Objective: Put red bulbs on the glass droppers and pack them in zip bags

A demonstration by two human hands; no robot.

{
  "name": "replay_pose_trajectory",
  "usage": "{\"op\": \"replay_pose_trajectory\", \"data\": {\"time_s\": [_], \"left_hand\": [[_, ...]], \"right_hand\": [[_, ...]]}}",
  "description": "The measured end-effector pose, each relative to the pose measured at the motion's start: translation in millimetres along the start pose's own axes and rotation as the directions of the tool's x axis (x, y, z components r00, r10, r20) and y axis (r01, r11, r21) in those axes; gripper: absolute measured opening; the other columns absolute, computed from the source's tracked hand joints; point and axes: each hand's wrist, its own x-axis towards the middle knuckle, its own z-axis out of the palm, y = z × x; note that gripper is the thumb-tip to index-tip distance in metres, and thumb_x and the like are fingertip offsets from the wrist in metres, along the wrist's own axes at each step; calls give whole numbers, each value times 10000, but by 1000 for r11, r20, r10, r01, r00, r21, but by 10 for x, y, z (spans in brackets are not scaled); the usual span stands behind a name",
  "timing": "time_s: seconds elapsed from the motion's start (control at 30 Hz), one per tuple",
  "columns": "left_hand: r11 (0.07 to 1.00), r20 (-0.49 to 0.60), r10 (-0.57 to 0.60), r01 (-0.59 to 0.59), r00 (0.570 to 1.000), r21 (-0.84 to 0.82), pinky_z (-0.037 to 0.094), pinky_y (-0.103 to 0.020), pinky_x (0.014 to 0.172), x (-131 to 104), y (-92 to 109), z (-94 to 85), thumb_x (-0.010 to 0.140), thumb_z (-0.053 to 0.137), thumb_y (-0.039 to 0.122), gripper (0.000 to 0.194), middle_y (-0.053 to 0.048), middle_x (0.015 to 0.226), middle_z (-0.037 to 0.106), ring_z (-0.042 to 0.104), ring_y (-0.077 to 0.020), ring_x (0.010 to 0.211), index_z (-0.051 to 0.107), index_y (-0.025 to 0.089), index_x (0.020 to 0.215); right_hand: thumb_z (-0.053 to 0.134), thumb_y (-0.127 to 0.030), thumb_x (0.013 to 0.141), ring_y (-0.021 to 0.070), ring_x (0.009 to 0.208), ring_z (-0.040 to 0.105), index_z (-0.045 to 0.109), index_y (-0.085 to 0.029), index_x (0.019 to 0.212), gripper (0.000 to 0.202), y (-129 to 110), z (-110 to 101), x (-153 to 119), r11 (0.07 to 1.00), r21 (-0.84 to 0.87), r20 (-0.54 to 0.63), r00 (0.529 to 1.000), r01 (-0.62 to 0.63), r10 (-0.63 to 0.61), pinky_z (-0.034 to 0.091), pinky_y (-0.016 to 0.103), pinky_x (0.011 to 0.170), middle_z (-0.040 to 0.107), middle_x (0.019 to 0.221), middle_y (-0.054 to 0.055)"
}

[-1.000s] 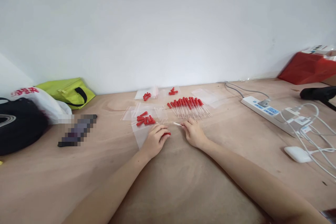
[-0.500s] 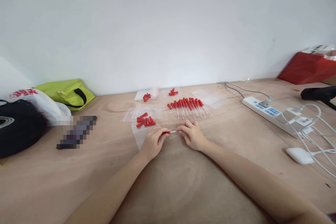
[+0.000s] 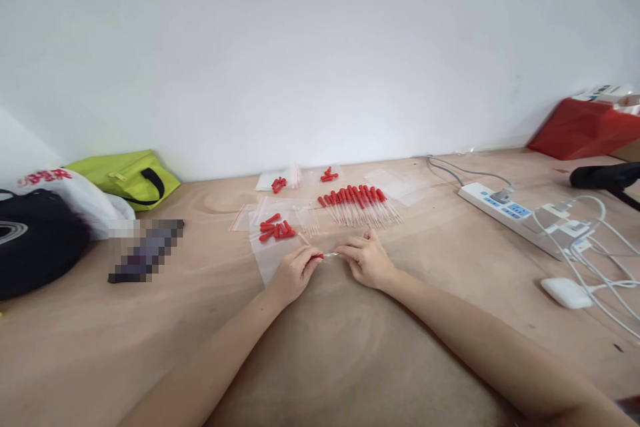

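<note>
Between finger and thumb, my left hand (image 3: 295, 272) pinches a red rubber bulb (image 3: 317, 256). A thin clear tube (image 3: 331, 254) runs from the bulb to the fingertips of my right hand (image 3: 367, 259), which are closed on its other end. Beyond my right hand lies a row of assembled droppers (image 3: 357, 203), red bulbs on thin clear tubes. Loose red bulbs (image 3: 278, 229) rest on clear plastic bags (image 3: 263, 260) beyond my left hand, with several thin tubes (image 3: 310, 221) beside them.
At the left are a yellow-green bag (image 3: 125, 177), a white plastic bag (image 3: 83, 200), a black bag (image 3: 47, 240) and a blurred dark item (image 3: 147, 253). A power strip (image 3: 515, 217) with cables, a white charger (image 3: 567, 293) and a red bag (image 3: 580, 128) are at the right.
Both hands keep their grip on the bulb and tube. The tube's visible stretch between my hands looks slightly more tilted, and my right hand's fingers have shifted slightly.
</note>
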Motion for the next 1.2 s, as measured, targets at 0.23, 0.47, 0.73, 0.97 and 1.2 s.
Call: {"op": "replay_pose_trajectory", "data": {"time_s": [0.23,0.47,0.73,0.97,1.2], "left_hand": [[999,-29,-5,4,1000,-36,461,-242,652,9,46,-11,868,406,270,159,-25,756,611,578,-129,704,531,175,844],[999,-24,28,-29,999,-36,468,-241,659,14,49,-11,858,421,261,140,-28,761,619,587,-130,713,530,176,835],[999,-15,16,-17,1000,-31,475,-242,648,15,64,21,851,427,258,137,-30,755,624,594,-131,696,533,170,841],[996,-62,61,-65,996,-61,472,-250,667,68,-49,-49,859,423,212,146,-43,807,634,590,-133,735,562,169,859],[998,-80,51,-48,995,45,441,-320,782,80,-76,-89,854,435,239,171,-58,898,594,548,-171,856,558,194,963]], "right_hand": [[402,-148,825,112,713,535,600,-180,860,204,-60,5,-5,992,119,-6,999,-48,49,211,289,679,640,808,26],[388,-171,833,118,700,542,599,-188,827,212,-103,11,8,987,142,19,997,-74,72,226,287,691,642,783,22],[389,-168,839,117,723,547,601,-181,833,213,-139,40,31,984,153,37,996,-88,83,224,286,687,643,780,17],[404,-241,855,157,793,474,616,-199,880,217,-103,-3,117,998,-59,18,999,34,-33,206,309,667,615,829,42],[419,-249,841,172,773,443,627,-192,841,215,-100,-51,111,983,-180,10,999,36,-35,194,328,660,608,759,58]]}}
